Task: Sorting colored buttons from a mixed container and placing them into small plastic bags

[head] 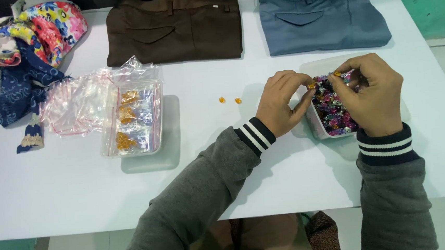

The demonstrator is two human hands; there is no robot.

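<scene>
My left hand hovers at the left rim of a clear plastic box full of small shiny beads in pink, purple and silver, pinching a small orange bead between thumb and forefinger. Over the same box, my right hand pinches another orange bead at its fingertips. Two loose orange beads lie on the white table just left of my left hand. Both arms wear grey sleeves with striped cuffs.
A clear tray holds small bags of orange beads, with a heap of empty clear bags beside it. Folded brown trousers and blue-grey trousers lie at the far edge. Colourful cloths are piled at far left.
</scene>
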